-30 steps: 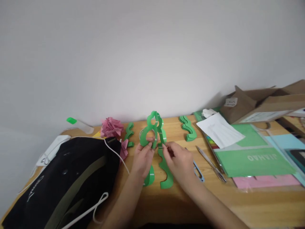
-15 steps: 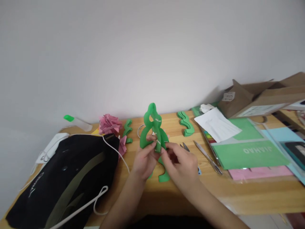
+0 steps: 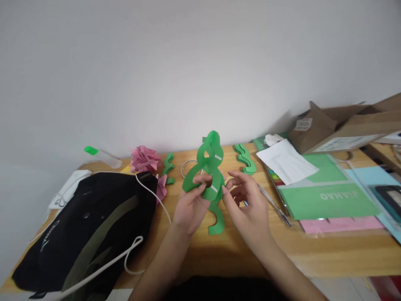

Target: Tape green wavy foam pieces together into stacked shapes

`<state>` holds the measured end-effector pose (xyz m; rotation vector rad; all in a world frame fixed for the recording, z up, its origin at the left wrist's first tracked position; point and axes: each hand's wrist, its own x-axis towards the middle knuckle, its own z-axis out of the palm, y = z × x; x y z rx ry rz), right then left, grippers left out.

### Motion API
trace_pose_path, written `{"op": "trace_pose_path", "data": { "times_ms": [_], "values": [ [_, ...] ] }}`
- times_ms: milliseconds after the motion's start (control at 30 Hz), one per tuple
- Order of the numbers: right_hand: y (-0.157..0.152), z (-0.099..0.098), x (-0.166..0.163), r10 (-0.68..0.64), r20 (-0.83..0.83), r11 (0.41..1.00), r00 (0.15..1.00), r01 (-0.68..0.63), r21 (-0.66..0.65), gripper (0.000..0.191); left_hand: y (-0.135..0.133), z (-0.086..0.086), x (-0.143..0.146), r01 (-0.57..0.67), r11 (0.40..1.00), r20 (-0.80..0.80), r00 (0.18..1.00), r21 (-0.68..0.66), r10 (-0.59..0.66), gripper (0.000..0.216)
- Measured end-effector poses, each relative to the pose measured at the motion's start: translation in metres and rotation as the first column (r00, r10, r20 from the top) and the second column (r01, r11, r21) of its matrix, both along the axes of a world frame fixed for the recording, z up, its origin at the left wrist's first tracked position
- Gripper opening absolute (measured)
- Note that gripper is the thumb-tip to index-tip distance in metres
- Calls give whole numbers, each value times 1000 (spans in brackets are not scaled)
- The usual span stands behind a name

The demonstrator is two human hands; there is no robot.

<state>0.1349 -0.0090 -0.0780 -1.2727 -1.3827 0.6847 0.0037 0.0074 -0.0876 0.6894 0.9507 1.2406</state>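
Observation:
My left hand [image 3: 191,209] is closed on a green paper cutout [image 3: 213,146] with wavy edges, standing upright in several joined layers. White strips show on its right-hand layer. Beside its lower right edge is my right hand [image 3: 247,200], fingers curled and apart, the thumb tip close to the paper; whether it touches cannot be told. Below the hands, a loose wavy green paper piece [image 3: 219,223] lies on the wooden table [image 3: 232,259]. Behind stand a stack of green cutouts [image 3: 244,159] on the right and a smaller green stack [image 3: 168,167] on the left.
A black bag [image 3: 94,225] with a white cable covers the left side. Pink paper flowers [image 3: 145,159] and a green-capped glue bottle [image 3: 105,157] are behind it. On the right lie a pen [image 3: 272,202], white paper [image 3: 286,161], green packs [image 3: 328,200] and a cardboard box [image 3: 344,125].
The cutout has turned, so its layers face me more and the white strips show at a new angle. My right hand has moved slightly right and its fingers have loosened from the paper.

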Motion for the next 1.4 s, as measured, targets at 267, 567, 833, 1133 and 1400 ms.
{"op": "trace_pose_path", "data": {
  "times_ms": [267,567,833,1133,1400],
  "values": [
    [6,-1,5,88,-143,994,986,-95,-45,20,-1,-1,2,-6,997,161,987,-75,18,10],
    [8,0,9,112,-33,993,993,-110,38,9,0,2,3,25,997,149,989,-67,-14,10],
    [12,-8,15,116,-205,988,972,-135,-79,14,-3,10,2,-84,981,429,890,-174,153,18],
    [13,-9,18,79,-298,987,951,-117,-114,14,-4,6,-1,-21,999,450,892,-43,39,8],
    [12,-7,17,100,-323,981,941,-148,-127,14,-7,3,4,-16,994,246,969,112,-12,5]
  ]
}}
